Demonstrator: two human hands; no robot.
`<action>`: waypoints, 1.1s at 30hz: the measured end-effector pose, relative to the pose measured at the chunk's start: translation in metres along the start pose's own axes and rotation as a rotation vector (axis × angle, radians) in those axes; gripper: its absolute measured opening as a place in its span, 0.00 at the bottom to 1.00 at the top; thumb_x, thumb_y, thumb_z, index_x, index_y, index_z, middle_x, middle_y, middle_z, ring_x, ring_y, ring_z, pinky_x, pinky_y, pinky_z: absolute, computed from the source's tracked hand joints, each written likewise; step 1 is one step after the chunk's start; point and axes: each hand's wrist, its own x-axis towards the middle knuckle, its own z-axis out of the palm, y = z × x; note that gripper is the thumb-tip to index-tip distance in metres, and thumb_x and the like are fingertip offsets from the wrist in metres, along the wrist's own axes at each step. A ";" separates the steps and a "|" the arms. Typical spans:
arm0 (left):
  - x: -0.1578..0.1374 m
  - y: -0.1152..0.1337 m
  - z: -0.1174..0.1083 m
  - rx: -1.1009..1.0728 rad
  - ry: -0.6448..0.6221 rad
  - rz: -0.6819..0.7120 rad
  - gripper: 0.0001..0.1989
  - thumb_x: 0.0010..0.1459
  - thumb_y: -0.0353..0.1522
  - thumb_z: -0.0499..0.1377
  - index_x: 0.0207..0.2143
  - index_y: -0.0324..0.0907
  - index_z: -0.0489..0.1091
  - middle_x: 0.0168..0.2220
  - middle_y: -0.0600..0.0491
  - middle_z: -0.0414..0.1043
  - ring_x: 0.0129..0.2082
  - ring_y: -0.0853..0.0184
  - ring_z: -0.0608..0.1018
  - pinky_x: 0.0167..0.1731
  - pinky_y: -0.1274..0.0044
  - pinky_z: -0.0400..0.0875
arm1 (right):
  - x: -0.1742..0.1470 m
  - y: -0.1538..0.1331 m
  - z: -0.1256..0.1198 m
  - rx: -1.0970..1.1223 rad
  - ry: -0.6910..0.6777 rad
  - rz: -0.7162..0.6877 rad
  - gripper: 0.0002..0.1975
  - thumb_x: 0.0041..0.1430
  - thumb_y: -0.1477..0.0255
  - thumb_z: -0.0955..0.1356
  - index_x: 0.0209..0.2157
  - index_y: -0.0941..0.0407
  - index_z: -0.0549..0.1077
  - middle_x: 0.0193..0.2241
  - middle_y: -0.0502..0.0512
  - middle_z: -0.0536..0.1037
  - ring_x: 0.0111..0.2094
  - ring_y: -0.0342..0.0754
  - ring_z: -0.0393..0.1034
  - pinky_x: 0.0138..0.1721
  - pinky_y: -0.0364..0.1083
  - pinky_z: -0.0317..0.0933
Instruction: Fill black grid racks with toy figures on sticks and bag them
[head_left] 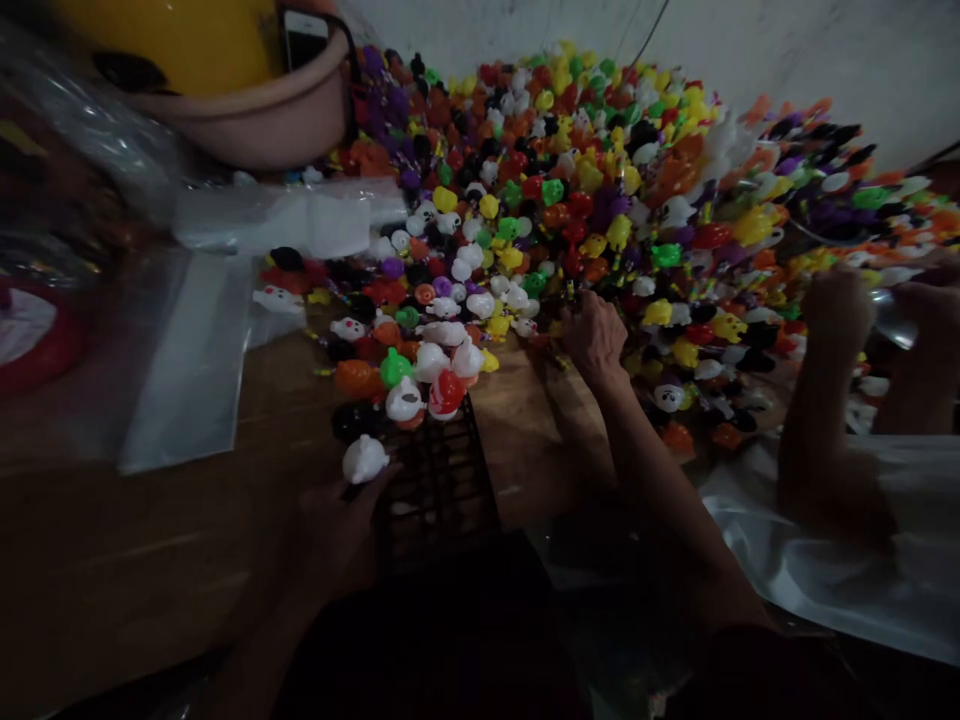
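Note:
Between the thumb and fingers of my left hand (334, 525) is a small white plastic figure (365, 459), held above the near left corner of a dark slotted rack (450, 470). Several figures stand at the rack's far end, among them a green one (395, 368), a white one (405, 400) and a red and white one (447, 393). My right hand (596, 335) reaches to the near edge of a big heap of colourful plastic figures (525, 220). Its fingers are bent down among the figures, and whatever they grip is hidden.
Clear plastic bags (195, 350) lie on the wooden table (285, 400) at left. Behind them stands a pink basin (247, 125) with a phone (305, 40) at its rim. At right, another person's hands (840, 305) work by the heap, near a translucent sheet (840, 550).

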 end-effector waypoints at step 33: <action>-0.016 -0.013 0.032 -0.083 0.148 -0.043 0.09 0.59 0.41 0.63 0.33 0.47 0.78 0.31 0.51 0.78 0.33 0.61 0.80 0.32 0.74 0.76 | -0.139 0.009 -0.022 0.072 -0.153 -0.359 0.11 0.68 0.71 0.64 0.43 0.54 0.79 0.41 0.59 0.79 0.41 0.51 0.70 0.45 0.50 0.62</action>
